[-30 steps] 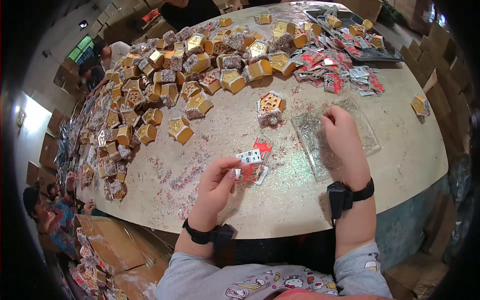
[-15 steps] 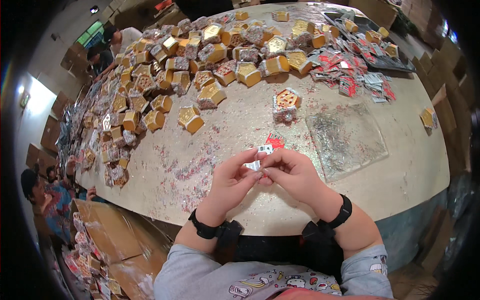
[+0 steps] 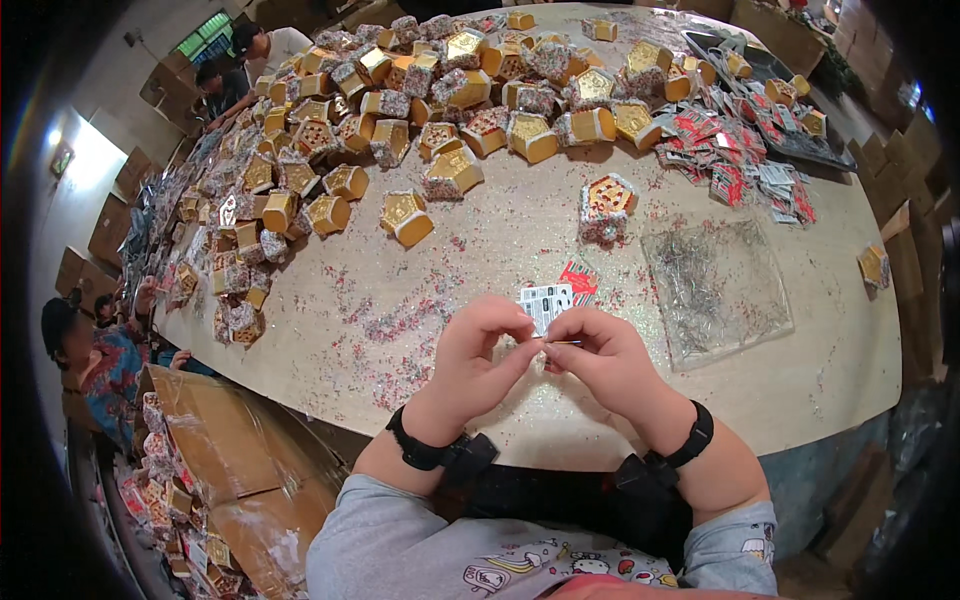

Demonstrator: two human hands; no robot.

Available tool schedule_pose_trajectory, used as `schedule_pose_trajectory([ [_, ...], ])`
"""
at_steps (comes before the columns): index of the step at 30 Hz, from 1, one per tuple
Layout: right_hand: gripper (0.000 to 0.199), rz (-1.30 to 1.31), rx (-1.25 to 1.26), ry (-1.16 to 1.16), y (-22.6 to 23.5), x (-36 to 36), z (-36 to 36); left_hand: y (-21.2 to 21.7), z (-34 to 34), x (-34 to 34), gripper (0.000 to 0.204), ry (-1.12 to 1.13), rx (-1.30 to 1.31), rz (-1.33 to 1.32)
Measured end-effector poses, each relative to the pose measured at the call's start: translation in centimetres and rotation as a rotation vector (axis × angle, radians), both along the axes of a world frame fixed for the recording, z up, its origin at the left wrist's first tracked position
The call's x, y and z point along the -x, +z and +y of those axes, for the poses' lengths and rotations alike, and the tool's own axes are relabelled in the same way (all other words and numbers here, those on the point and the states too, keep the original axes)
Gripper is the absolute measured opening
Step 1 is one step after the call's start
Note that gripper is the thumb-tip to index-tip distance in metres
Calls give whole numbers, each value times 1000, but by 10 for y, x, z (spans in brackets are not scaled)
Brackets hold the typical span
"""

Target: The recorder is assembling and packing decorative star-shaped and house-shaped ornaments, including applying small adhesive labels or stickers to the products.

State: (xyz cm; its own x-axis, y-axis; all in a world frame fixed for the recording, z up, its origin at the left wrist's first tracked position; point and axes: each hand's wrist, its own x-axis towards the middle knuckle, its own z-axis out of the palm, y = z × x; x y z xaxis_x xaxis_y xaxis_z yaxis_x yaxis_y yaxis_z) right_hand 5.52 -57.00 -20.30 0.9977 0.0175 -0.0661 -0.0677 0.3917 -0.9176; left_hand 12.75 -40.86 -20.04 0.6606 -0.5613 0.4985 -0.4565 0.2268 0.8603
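My left hand (image 3: 485, 350) and my right hand (image 3: 602, 355) meet over the near middle of the table, thumbs and fingertips pinched together. Between them is a thin pin-like piece (image 3: 563, 343), too small to make out fully. A white printed tag (image 3: 545, 303) sticks out beyond my left fingers, which seem to hold it. Just past it a red-and-white tag (image 3: 581, 278) lies on the table. Farther off stands one gold house-shaped ornament (image 3: 607, 203) with glittery, beaded edges.
Many similar gold ornaments (image 3: 455, 170) are heaped across the far and left table (image 3: 500, 250). At right lie a clear bag of thin pins (image 3: 715, 290), a pile of tags (image 3: 720, 150) and a dark tray (image 3: 820, 148). A cardboard box (image 3: 235, 450) stands at lower left; other people are beyond.
The white tag shows more fully beyond my fingers, and a thin piece now shows at my right fingertips. The whole view has shifted slightly, moving the table's things rightward.
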Motion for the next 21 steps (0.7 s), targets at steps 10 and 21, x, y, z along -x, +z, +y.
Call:
schedule_pose_trajectory([
  [10,7,-103,160,-12,1,1,-3,11,-2,-2,19,-9,-78,366],
  [21,8,-206,123,-89,-2,0,-8,7,5,-3,14,-1,-57,-70],
])
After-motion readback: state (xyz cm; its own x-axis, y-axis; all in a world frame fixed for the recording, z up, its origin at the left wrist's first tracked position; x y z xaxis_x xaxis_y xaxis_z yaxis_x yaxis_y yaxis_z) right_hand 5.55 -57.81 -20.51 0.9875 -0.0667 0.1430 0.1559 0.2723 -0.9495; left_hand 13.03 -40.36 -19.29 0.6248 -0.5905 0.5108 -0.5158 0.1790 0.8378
